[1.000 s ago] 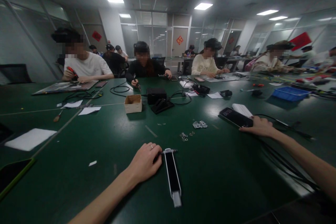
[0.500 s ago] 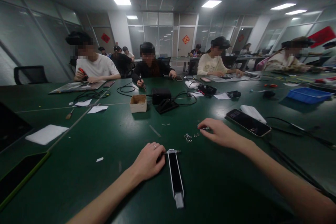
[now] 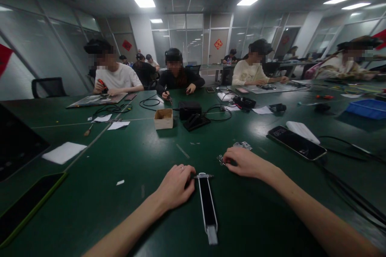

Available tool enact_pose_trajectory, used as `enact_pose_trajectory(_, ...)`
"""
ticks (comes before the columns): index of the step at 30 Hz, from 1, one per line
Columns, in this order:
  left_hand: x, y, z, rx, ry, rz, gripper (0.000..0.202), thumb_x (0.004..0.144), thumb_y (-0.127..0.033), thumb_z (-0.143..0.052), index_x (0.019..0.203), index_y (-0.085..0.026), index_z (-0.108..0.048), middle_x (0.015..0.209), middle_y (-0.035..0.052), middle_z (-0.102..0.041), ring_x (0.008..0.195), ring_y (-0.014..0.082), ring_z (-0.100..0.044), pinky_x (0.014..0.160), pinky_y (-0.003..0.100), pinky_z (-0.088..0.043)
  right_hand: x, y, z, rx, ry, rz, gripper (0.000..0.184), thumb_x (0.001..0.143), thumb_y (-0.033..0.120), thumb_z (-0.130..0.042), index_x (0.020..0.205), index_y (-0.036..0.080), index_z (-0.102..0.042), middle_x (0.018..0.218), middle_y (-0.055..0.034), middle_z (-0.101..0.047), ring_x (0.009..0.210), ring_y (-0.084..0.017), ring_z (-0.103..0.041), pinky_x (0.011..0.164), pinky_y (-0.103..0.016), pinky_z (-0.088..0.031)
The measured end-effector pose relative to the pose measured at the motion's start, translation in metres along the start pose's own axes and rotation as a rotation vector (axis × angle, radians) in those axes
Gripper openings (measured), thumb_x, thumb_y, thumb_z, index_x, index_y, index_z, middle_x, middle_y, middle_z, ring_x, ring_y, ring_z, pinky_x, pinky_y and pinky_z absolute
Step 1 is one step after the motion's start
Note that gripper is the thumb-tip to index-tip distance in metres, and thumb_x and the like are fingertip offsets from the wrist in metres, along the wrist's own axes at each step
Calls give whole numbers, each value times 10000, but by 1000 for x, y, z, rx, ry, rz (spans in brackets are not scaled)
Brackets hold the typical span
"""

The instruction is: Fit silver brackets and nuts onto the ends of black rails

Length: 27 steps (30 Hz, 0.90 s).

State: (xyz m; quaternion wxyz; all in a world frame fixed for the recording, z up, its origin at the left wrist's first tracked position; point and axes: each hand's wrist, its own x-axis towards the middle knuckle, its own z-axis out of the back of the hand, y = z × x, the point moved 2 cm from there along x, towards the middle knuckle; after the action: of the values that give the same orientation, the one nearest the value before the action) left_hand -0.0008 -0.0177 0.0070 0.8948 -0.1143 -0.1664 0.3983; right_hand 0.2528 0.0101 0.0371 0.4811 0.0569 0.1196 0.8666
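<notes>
Small rings (image 3: 221, 160) just left of right grip (image 3: 249, 162)

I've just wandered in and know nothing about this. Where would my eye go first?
Probably to the left hand, at the far end of a black bar, and the right hand, close over some small rings. Across the green table, people sit wearing headgear, and a blue tray stands out at the right edge.
</notes>
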Motion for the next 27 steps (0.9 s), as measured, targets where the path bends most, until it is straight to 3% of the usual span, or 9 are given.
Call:
enact_pose_trajectory(8,1,-5,3,-1,-3,-6,159,844,-162,-488,995,-175,-534,779,16,-591,736,185,-548,705,321,-409,0,2,-6,107,68,-178,142,814,249,-525,841,166,-638,858,-63,-625,729,-184,-586,649,-309,-473)
enact_pose_trajectory(27,3,-10,8,29,22,-11,128,854,-200,-492,968,-180,-547,773,18,-601,732,188,-554,705,321,-413,-3,11,-16,-2,-42,-92,228,880,344,-487,920,163,-621,918,-81,-610,799,-197,-588,706,-321,-466)
